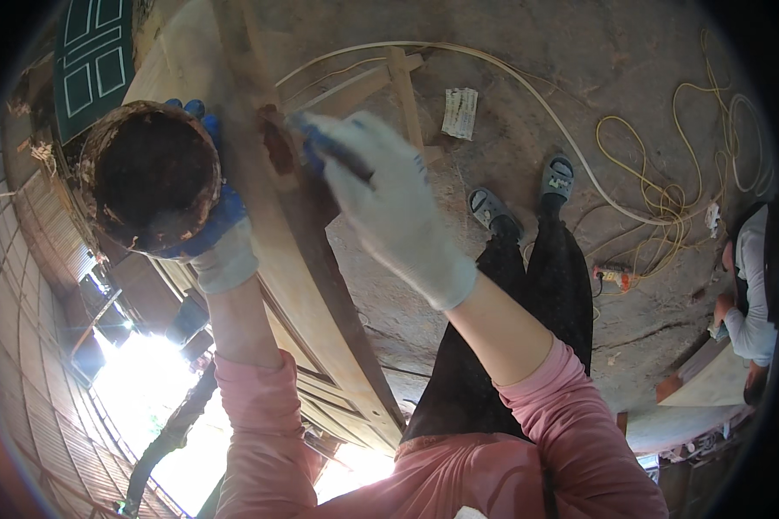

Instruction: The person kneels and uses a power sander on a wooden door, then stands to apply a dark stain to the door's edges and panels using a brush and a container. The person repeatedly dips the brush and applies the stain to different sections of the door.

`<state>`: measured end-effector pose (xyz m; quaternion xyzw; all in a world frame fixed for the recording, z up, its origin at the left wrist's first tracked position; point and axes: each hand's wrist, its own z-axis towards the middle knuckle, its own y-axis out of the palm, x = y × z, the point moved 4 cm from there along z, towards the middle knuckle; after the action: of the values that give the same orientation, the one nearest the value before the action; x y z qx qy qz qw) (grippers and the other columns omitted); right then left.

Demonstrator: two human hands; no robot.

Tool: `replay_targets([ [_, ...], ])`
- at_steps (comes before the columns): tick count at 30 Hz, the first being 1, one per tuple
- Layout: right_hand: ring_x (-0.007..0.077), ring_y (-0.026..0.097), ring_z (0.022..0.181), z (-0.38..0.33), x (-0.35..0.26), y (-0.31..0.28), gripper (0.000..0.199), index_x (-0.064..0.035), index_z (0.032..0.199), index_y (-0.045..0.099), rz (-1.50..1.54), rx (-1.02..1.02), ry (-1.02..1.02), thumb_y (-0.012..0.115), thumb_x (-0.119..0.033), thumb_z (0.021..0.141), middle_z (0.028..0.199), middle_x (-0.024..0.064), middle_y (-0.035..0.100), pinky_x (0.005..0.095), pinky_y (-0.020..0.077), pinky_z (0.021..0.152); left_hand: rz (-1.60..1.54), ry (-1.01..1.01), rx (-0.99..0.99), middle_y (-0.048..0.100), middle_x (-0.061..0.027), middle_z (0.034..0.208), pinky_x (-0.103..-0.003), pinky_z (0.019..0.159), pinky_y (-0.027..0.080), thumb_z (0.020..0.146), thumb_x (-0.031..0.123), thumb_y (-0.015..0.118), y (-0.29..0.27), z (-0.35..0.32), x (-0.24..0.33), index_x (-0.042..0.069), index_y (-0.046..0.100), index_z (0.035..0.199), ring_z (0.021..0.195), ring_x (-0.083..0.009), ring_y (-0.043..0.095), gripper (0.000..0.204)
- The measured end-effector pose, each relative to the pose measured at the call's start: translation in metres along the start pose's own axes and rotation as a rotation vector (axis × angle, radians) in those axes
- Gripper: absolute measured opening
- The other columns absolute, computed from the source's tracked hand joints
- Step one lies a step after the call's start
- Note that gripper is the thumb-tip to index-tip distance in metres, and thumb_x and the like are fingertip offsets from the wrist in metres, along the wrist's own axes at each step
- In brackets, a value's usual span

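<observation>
- From where I sit far away, I look down through the head camera at two hands in white and blue gloves.
- My left hand (221, 233) is wrapped around the side of a round pot (151, 177).
- The pot is on the left, with its wide mouth facing me. It is dark brown inside, and its rim is rough and crusty.
- My right hand (385, 203) is curled, with its fingers toward the wood. It is blurry, so I cannot tell if it grips something or how tight it is.
- A long piece of wood (320, 294) runs between my two arms, from the top down to my body. It is light brown, with a darker edge.
- A red-brown patch (277, 145) is on the wood, just beside the fingertips of my right hand.
- A dark green panel (95, 65) with white lines is at the top left.
- On the floor I see a pale sheet (460, 113), a long pale hose (528, 91) and a tangled yellow cord (640, 173).
- Two gray shoes (491, 210) are on the feet below the black pants (472, 346).
- At the far right, another person (750, 285) in a light top is near a pale board (710, 381).
</observation>
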<state>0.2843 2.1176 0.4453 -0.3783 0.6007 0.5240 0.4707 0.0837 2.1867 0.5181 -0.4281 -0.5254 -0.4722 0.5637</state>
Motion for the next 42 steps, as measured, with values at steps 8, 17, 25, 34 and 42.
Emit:
replay_targets([
  [8, 0.0267, 0.058, 0.073, -0.017, -0.002, -0.006, 0.044, -0.0033, 0.134, 0.064, -0.025, -0.193, 0.105, 0.060, 0.001, 0.090, 0.091, 0.0142, 0.059, 0.0354, 0.0472, 0.067, -0.233, -0.091, -0.057, 0.026, -0.0313, 0.163, -0.060, 0.129, 0.017, 0.104, 0.054, 0.042, -0.009, 0.002, -0.002, -0.007, 0.024, 0.158, 0.153, -0.0476, 0.023, 0.084],
  [17, 0.0293, 0.059, 0.077, 0.002, -0.006, 0.001, 0.040, -0.0023, 0.130, 0.066, -0.020, -0.110, 0.039, 0.060, 0.003, 0.090, 0.092, 0.0155, 0.060, 0.0349, 0.0477, 0.068, 0.122, -0.030, -0.062, 0.027, -0.0285, 0.164, -0.059, 0.129, 0.018, 0.105, 0.053, 0.045, -0.007, 0.001, -0.003, -0.002, 0.025, 0.160, 0.153, -0.0457, 0.024, 0.080],
  [25, 0.0344, 0.062, 0.090, -0.034, -0.006, -0.005, 0.034, -0.0048, 0.127, 0.068, -0.087, -0.277, 0.112, 0.063, -0.006, 0.093, 0.099, 0.0162, 0.061, 0.0416, 0.0494, 0.076, 0.230, 0.041, 0.004, 0.031, -0.0294, 0.161, -0.062, 0.127, 0.022, 0.104, 0.055, 0.045, 0.002, 0.000, 0.001, -0.002, 0.029, 0.158, 0.151, -0.0464, 0.030, 0.080],
  [34, 0.0284, 0.062, 0.077, -0.005, 0.000, -0.017, 0.035, -0.0025, 0.129, 0.068, 0.010, -0.104, 0.151, 0.063, -0.003, 0.094, 0.097, 0.0153, 0.064, 0.0360, 0.0477, 0.067, 0.174, 0.031, 0.017, 0.036, -0.0274, 0.159, -0.059, 0.125, 0.026, 0.103, 0.058, 0.043, 0.005, -0.001, 0.004, -0.001, 0.032, 0.157, 0.147, -0.0437, 0.035, 0.080],
  [42, 0.0279, 0.062, 0.083, -0.040, -0.004, -0.023, 0.035, -0.0019, 0.128, 0.067, -0.071, -0.341, 0.229, 0.062, -0.003, 0.094, 0.103, 0.0152, 0.065, 0.0324, 0.0488, 0.074, 0.167, 0.037, 0.030, 0.039, -0.0256, 0.156, -0.057, 0.123, 0.029, 0.103, 0.060, 0.042, 0.007, -0.002, 0.005, 0.000, 0.034, 0.156, 0.145, -0.0413, 0.039, 0.080],
])
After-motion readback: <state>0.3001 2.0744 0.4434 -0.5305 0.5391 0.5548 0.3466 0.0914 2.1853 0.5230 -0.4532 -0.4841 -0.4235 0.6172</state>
